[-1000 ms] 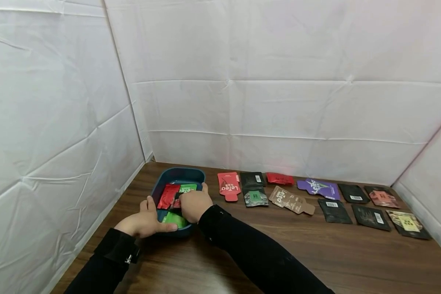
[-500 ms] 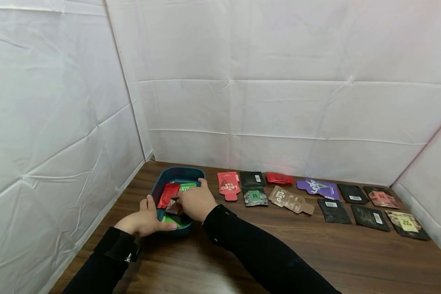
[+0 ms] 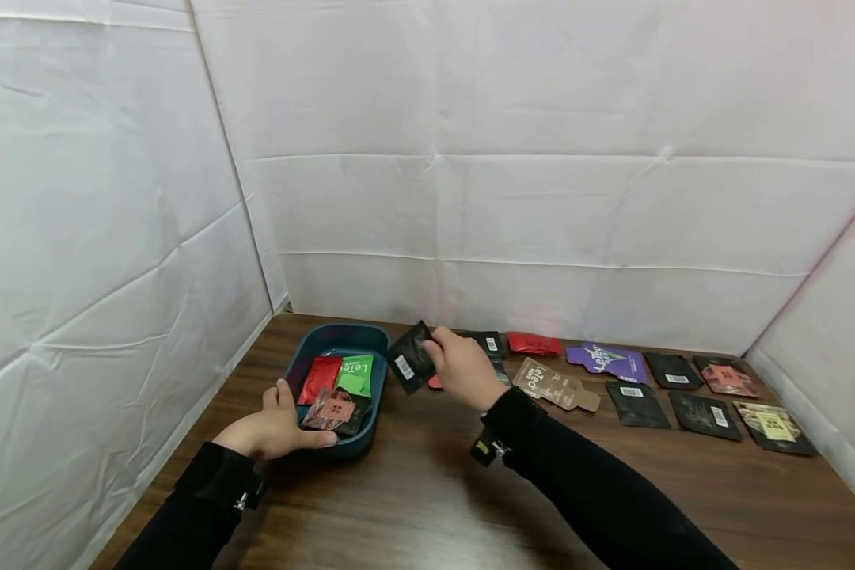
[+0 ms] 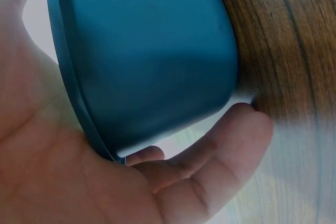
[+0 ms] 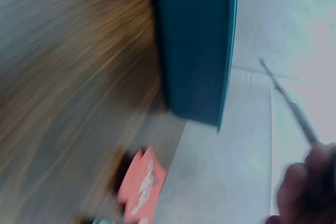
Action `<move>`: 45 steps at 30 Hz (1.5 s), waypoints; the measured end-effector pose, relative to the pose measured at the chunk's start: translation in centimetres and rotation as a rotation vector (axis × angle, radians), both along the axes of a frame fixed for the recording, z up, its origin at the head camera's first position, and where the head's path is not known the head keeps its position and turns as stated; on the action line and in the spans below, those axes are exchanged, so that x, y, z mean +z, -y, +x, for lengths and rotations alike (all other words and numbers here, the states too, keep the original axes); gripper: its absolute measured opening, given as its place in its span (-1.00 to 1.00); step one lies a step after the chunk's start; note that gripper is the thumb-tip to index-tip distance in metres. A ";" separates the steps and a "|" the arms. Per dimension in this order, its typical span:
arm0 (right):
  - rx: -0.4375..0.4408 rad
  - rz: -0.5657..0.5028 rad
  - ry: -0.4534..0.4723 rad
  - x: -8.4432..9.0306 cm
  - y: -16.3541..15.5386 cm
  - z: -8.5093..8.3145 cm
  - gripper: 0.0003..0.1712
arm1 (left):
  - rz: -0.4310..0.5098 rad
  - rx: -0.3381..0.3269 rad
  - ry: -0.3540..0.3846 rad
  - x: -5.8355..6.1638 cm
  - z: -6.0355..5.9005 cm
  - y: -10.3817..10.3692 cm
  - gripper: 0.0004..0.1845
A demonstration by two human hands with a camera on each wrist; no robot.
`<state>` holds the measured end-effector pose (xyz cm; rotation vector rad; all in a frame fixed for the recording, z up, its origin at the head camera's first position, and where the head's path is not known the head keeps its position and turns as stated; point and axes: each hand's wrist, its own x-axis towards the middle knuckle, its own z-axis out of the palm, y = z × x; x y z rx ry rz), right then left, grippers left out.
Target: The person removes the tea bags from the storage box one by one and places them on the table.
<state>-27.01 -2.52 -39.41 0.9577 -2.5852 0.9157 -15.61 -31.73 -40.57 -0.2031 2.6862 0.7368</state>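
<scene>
A dark blue tray [image 3: 378, 378] stands at the table's left end. In it lie a red packet [image 3: 318, 378], a green packet [image 3: 356, 374] and a pinkish packet [image 3: 331, 409]. My left hand [image 3: 292, 423] grips the tray's near left corner, thumb on the rim; the left wrist view shows its fingers [image 4: 210, 171] curved round the tray's outer wall [image 4: 152, 56]. My right hand [image 3: 435, 348] pinches a black barcoded packet [image 3: 409, 358] in the air just right of the tray. The right wrist view is blurred, showing the tray [image 5: 197, 45] and that packet's thin edge [image 5: 289, 103].
Several flat packets lie in rows across the table: black [image 3: 488, 343], red [image 3: 534, 343], tan [image 3: 556, 384], purple [image 3: 608, 360], more black ones [image 3: 705, 416] and a yellow-labelled one [image 3: 773, 427] at the far right. White fabric walls [image 3: 541, 198] close in the left, back and right.
My right hand has come up out of the tray holding a black packet and moved right. The pinkish packet now lies uncovered in the tray. The left hand has stayed put.
</scene>
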 end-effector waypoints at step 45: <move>-0.186 0.531 0.758 -3.9 -4.3 0.1 -0.53 | 0.018 -0.032 0.008 0.1 0.0 0.2 0.51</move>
